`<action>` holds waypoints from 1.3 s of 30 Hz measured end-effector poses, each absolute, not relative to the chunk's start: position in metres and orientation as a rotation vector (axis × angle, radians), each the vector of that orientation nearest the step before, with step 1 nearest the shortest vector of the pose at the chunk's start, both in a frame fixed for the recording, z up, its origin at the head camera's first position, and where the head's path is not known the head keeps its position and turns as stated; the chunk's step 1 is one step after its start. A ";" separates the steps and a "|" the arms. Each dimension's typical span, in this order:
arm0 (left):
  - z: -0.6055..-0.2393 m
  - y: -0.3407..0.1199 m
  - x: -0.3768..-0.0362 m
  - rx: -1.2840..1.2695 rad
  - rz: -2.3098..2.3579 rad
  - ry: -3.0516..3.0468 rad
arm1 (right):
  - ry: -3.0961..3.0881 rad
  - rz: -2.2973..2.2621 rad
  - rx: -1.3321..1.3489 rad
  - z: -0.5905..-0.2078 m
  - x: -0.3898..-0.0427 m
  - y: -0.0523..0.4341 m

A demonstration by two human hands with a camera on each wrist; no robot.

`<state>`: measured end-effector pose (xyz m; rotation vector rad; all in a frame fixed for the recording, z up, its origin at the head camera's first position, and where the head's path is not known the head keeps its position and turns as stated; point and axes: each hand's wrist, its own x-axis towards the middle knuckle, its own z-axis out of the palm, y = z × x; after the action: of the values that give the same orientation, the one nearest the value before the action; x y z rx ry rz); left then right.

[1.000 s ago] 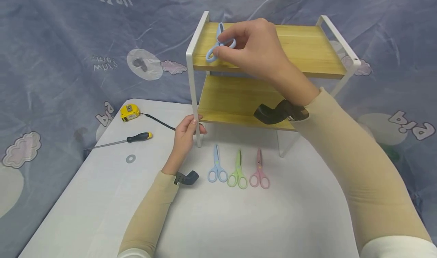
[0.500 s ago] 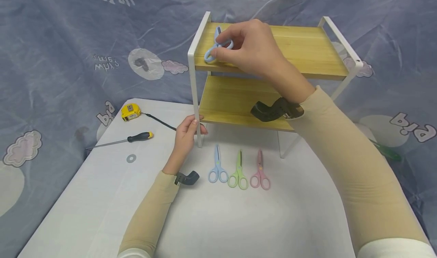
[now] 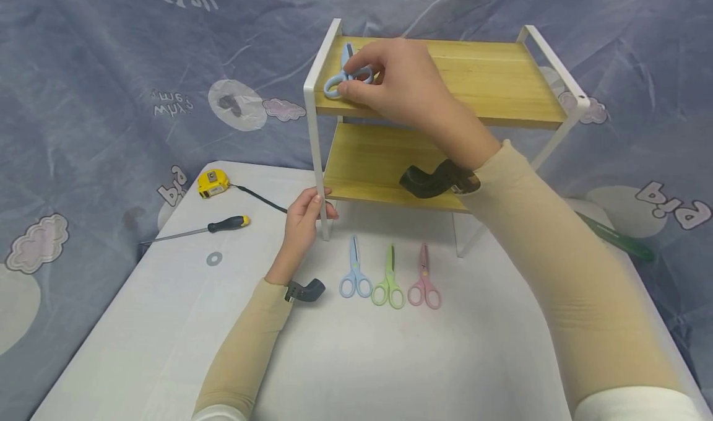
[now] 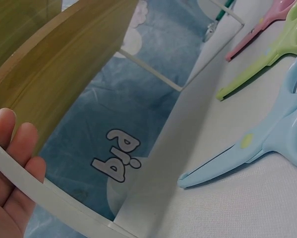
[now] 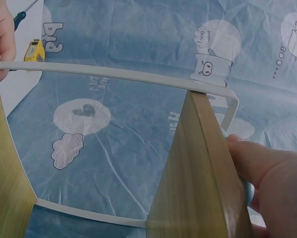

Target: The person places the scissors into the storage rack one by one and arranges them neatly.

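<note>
Blue scissors [image 3: 344,74] lie at the left front corner of the top shelf [image 3: 490,77] of a two-tier rack [image 3: 315,136], blades pointing away from the person. The right hand [image 3: 398,80] is over that corner, thumb and fingers pinching the handle loops of this pair, which appears to rest on the board. In the right wrist view only the fingertips [image 5: 267,168] show past the edge of the shelf; the scissors themselves are barely visible there.

The left hand [image 3: 303,220] grips the rack's front left white leg just above the counter [image 3: 167,334], fingers curled round the post. The left wrist view confirms fingers [image 4: 14,144] wrapped on the white frame.

On the counter in front of the rack lie three more pairs side by side, handles toward the person: a second blue pair [image 3: 354,271], a green pair [image 3: 388,280] and a pink pair [image 3: 424,280], near one another but apart. The second blue pair is just beside the left wrist.

To the left lie a yellow tape measure [image 3: 212,183], a screwdriver [image 3: 200,230] with black and yellow handle, and a small washer [image 3: 214,259], all well apart from the hands. A green-handled tool [image 3: 615,240] lies at the counter's right edge.
</note>
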<state>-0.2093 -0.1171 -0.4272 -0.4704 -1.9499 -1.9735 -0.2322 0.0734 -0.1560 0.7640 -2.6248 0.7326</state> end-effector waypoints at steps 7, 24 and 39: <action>-0.428 -0.118 -0.208 -0.473 -1.963 -1.952 | -2.644 0.614 0.786 -0.158 -0.232 0.069; -0.428 -0.118 -0.208 -0.463 -1.989 -1.934 | -2.699 0.556 0.807 -0.159 -0.230 0.066; -0.428 -0.117 -0.209 -0.484 -1.989 -1.915 | -2.654 0.553 0.810 -0.162 -0.229 0.065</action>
<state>-0.2086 -0.1169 -0.4285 -0.4837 -1.9153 -1.9893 -0.2288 0.0655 -0.1618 0.8098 -2.6541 0.5525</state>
